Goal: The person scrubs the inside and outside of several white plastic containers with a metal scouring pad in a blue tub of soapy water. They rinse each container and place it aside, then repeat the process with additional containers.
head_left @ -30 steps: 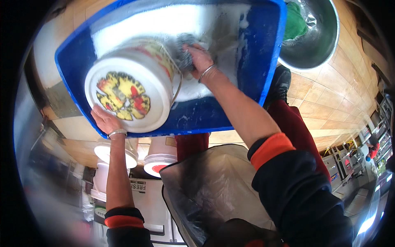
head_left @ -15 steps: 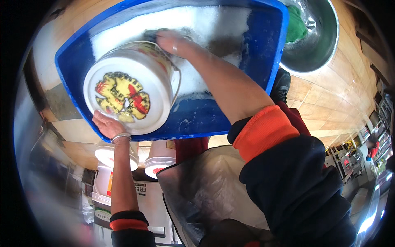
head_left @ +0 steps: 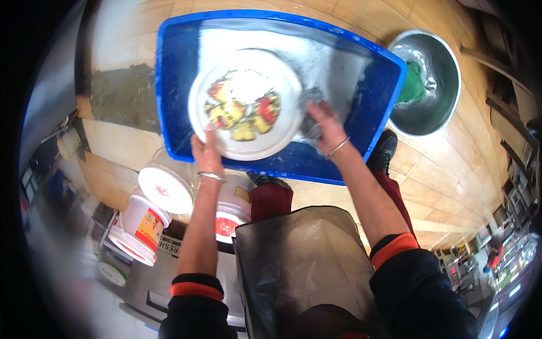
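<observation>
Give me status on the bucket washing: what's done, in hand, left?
Done: can't confirm any; the white buckets stacked by the person's left leg may be washed or waiting. In hand: the left hand steadies a white bucket with a colourful picture on it in the soapy blue tub, while the right hand presses a grey scrubber against its side. Left: rinsing, perhaps; foam lies in the tub.

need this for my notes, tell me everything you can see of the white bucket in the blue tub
The white plastic bucket is round, with a colourful red, yellow and green picture on the face turned toward the camera. It lies tipped on its side in the soapy blue tub. The left hand grips its lower rim; the right hand presses a grey scrubbing pad against its right side.
</observation>
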### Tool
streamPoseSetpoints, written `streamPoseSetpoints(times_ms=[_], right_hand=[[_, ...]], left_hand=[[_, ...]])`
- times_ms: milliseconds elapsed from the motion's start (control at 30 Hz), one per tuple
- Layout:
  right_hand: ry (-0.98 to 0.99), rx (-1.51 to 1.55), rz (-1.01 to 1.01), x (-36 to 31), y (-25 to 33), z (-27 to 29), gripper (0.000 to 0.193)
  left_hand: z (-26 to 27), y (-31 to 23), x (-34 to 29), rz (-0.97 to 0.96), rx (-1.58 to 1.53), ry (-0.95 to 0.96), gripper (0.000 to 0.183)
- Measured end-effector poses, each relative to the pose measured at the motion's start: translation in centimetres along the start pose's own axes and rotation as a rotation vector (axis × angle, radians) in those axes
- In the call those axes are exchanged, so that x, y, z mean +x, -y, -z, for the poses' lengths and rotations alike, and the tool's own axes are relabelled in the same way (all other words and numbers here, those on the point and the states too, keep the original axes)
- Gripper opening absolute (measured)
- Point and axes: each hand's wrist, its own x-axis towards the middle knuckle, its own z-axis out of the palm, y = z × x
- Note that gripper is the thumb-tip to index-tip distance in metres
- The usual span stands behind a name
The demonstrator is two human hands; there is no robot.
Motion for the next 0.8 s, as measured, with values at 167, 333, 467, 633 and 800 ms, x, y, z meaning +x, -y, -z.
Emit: streamPoseSetpoints(times_ms=[167,333,467,633,800], right_hand=[[0.051,0.017,-0.148,1.9,5.4,0.8,0.064],[0.114,0.03,-0.042,-3.2,9.5,-0.8,0.066],[0.146,0.1,0.005,-12.8,11.0,-6.3,0.058],[0.522,-0.074,0.155,-17.3,9.9,-14.3,0.044],[0.485,-0.225,0.096,-14.5,5.6,-20.2,0.04]], left_hand=[[-2.3,-3.6,-4.6,0.032,-0.137,0.162,0.055],[-0.6,-9.8,-7.9,0.054,-0.223,0.14,0.058],[6.9,-13.1,-13.7,-0.021,-0.352,0.16,0.055],[16.3,-15.0,-16.5,-0.08,-0.455,0.003,0.063],[20.8,-11.8,-14.7,-0.065,-0.353,-0.009,0.065]])
